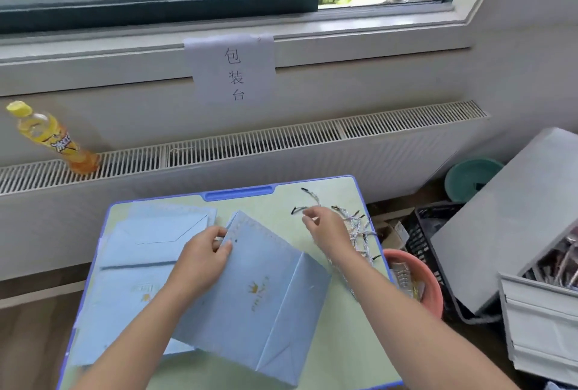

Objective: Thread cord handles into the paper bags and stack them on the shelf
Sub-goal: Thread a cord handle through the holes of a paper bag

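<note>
A light blue paper bag [266, 292] with a gold crown print lies flat and tilted on the green table [281, 198]. My left hand [203, 252] grips its top left corner beside a small punched hole. My right hand [325, 227] pinches a striped cord [298, 209] with a black tip, held just above the table. A heap of the same cords [359, 230] lies at the table's right edge, partly hidden by my right hand. More flat blue bags [150, 242] are stacked under and left of the held bag.
A yellow drink bottle [53, 139] stands on the radiator grille at the left. Right of the table sit a pink basin [428, 283], a black crate [431, 233], a teal basin [469, 177] and a grey cabinet [506, 217]. A paper sign [233, 70] hangs under the window.
</note>
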Tool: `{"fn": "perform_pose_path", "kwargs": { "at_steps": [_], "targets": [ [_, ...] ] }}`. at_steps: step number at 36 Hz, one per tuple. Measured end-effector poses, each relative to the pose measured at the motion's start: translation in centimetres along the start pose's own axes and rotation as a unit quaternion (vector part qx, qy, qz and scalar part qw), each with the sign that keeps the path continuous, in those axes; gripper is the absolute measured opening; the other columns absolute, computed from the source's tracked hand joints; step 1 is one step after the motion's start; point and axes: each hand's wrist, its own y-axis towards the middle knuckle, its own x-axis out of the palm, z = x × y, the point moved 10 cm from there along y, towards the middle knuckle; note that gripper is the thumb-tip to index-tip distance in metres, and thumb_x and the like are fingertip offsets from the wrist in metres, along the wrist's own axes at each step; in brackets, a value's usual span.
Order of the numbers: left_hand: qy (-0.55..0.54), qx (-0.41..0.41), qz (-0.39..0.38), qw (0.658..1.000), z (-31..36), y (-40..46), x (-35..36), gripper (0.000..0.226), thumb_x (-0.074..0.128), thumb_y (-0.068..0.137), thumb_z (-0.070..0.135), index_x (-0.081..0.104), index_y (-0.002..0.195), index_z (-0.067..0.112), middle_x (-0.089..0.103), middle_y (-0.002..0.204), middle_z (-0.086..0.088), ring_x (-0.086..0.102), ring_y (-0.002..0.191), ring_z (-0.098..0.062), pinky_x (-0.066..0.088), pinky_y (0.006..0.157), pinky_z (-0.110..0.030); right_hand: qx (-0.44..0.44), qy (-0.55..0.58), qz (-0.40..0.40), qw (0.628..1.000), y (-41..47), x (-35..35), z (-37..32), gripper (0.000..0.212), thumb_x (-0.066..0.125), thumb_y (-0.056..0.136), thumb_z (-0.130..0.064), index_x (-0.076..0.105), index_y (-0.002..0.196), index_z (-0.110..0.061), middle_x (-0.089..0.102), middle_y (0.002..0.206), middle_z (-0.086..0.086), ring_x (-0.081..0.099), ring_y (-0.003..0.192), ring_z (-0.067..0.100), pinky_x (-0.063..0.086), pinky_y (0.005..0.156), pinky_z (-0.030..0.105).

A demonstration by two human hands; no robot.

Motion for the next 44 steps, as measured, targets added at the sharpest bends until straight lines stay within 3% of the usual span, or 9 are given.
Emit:
{"fn": "perform_pose_path", "kwargs": {
  "at_steps": [5, 7, 12, 17, 22, 26, 30, 34, 44],
  "targets": [
    [-0.032, -0.028, -0.006, 0.999, -1.7, 0.2, 0.5, 0.021, 0.051, 0.096, 0.008, 0.059, 0.088, 0.025, 0.059, 0.049, 0.015, 0.047, 0.043, -0.003, 0.037, 0.051, -0.024, -0.072, -0.119, -0.029, 0.990, 3.9, 2.6, -1.1, 0.029, 0.054, 0.093, -0.012, 0.066, 0.118, -0.018, 0.064, 0.123, -0.002, 0.054, 0.115, 0.021, 0.044, 0.091, 0.033],
    [-0.055, -0.043, -0.006, 0.998, -2.4, 0.2, 0.5, 0.025, 0.051, 0.095, 0.007, 0.060, 0.086, 0.028, 0.069, 0.063, 0.008, 0.059, 0.056, -0.014, 0.045, 0.060, -0.028, -0.073, -0.143, -0.045, 0.986, 5.0, 3.4, -0.6, 0.033, 0.053, 0.091, -0.008, 0.066, 0.120, -0.017, 0.061, 0.126, 0.000, 0.050, 0.120, 0.021, 0.044, 0.092, 0.034],
    [-0.122, -0.077, -0.012, 0.989, -3.4, -0.6, 0.7, 0.023, 0.049, 0.095, 0.005, 0.064, 0.093, 0.022, 0.075, 0.082, 0.005, 0.069, 0.080, -0.025, 0.054, 0.074, -0.037, -0.075, -0.168, -0.054, 0.981, 6.2, 4.6, 0.5, 0.021, 0.055, 0.086, -0.005, 0.071, 0.098, -0.012, 0.054, 0.100, -0.001, 0.053, 0.104, 0.024, 0.040, 0.074, 0.030],
    [-0.147, -0.086, -0.009, 0.985, -3.4, -1.2, 0.4, 0.023, 0.049, 0.095, 0.006, 0.065, 0.095, 0.022, 0.075, 0.083, 0.004, 0.070, 0.082, -0.025, 0.055, 0.078, -0.042, -0.093, -0.194, -0.060, 0.975, 6.0, 4.9, 0.1, 0.016, 0.056, 0.091, -0.009, 0.070, 0.100, -0.008, 0.058, 0.103, 0.009, 0.051, 0.103, 0.027, 0.040, 0.076, 0.032],
    [-0.161, -0.081, -0.002, 0.984, -3.4, -1.8, -0.3, 0.021, 0.052, 0.093, 0.007, 0.068, 0.091, 0.020, 0.074, 0.082, -0.004, 0.067, 0.073, -0.026, 0.054, 0.078, -0.043, -0.133, -0.122, -0.039, 0.983, 2.7, 3.5, -4.8, 0.013, 0.058, 0.092, -0.011, 0.071, 0.094, -0.012, 0.069, 0.093, 0.004, 0.056, 0.097, 0.028, 0.044, 0.083, 0.039],
    [-0.190, -0.074, -0.007, 0.979, -3.3, -2.3, -0.3, 0.021, 0.054, 0.090, 0.008, 0.071, 0.084, 0.018, 0.068, 0.078, -0.017, 0.055, 0.069, -0.018, 0.045, 0.068, -0.034, -0.157, -0.044, -0.036, 0.986, -2.2, 2.3, -9.4, 0.010, 0.063, 0.091, -0.011, 0.072, 0.094, -0.012, 0.067, 0.091, 0.001, 0.058, 0.085, 0.016, 0.044, 0.079, 0.026],
    [-0.197, -0.059, 0.003, 0.979, -2.3, -2.7, -0.6, 0.018, 0.053, 0.090, 0.007, 0.069, 0.082, 0.010, 0.058, 0.068, 0.000, 0.046, 0.063, -0.015, 0.037, 0.062, -0.027, -0.161, 0.000, -0.045, 0.986, -6.3, 2.8, -12.2, 0.011, 0.065, 0.088, -0.008, 0.073, 0.094, -0.012, 0.070, 0.091, -0.001, 0.062, 0.081, 0.011, 0.044, 0.076, 0.013],
    [-0.180, -0.040, 0.008, 0.983, -2.0, -3.1, -1.1, 0.016, 0.050, 0.089, 0.006, 0.062, 0.083, -0.004, 0.048, 0.068, -0.003, 0.038, 0.063, -0.014, 0.031, 0.059, -0.026, -0.149, 0.017, -0.037, 0.988, -8.6, 3.6, -13.4, 0.009, 0.067, 0.086, -0.009, 0.070, 0.094, -0.012, 0.069, 0.085, -0.006, 0.063, 0.077, 0.008, 0.044, 0.074, 0.009],
    [-0.167, -0.009, 0.001, 0.986, -1.4, -3.5, -1.5, 0.018, 0.046, 0.088, 0.006, 0.057, 0.087, -0.008, 0.046, 0.071, -0.007, 0.038, 0.066, -0.015, 0.032, 0.060, -0.031, -0.142, -0.020, 0.008, 0.990, -10.3, 3.7, -15.2, 0.006, 0.064, 0.086, -0.011, 0.070, 0.084, -0.012, 0.068, 0.081, -0.002, 0.061, 0.077, 0.016, 0.050, 0.076, 0.032]
  ]
}}
